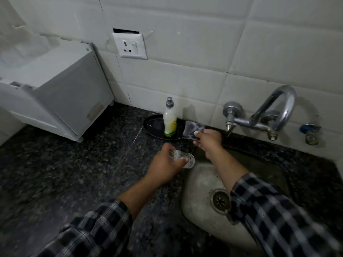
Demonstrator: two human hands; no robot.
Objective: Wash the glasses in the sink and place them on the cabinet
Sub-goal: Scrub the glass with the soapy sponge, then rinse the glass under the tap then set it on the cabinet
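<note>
I have the glass (182,158) clamped in my left grip (165,164), fingers curled under it and thumb across the top. It is tipped on its side with the open end toward the basin. It hangs right over the left rim of the sink (200,184), where steel meets the dark speckled counter (74,173). To the left of it lies a broad stretch of bare counter. To the right the basin drops away, with the drain (220,201) partly under my right forearm. My right grip (208,140) is out past the sink's far left corner, with the fingertips at a grey patterned thing (194,127) that leans by the wall. Blur keeps me from telling whether that grip is pinching it or only touching it, and I cannot make out what the thing is. Just beside it a black tray (154,125) sits against the tiles with a soap bottle (169,119) standing upright on it. The tap (274,108) juts from the wall over the sink's back edge, well right of both grips. A white appliance (55,89) crowds the counter's far left corner, its top cut off by the frame, and a wall socket (130,45) is above it to the right. My checked sleeves blur along the bottom edge.
</note>
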